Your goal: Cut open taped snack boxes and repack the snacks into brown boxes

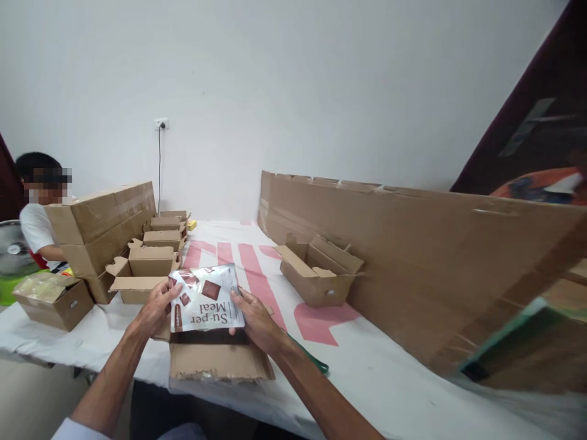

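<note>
Between my two hands is a silver pouch (206,299) printed "Su-per Meal" with brown squares, its lettering upside down to me. My left hand (158,305) pinches its left edge, and my right hand (254,315) grips the right edge. Below the pouch sits an open cardboard box (220,360) at the table's near edge; its inside is mostly hidden by the pouch. A green-handled tool (316,362) lies partly behind my right forearm.
Open small boxes (151,263) stand in a row on the left, beside stacked closed cartons (92,226). Another open box (316,281) rests near a long cardboard panel (389,256) on the right. A person (39,226) is at the far left.
</note>
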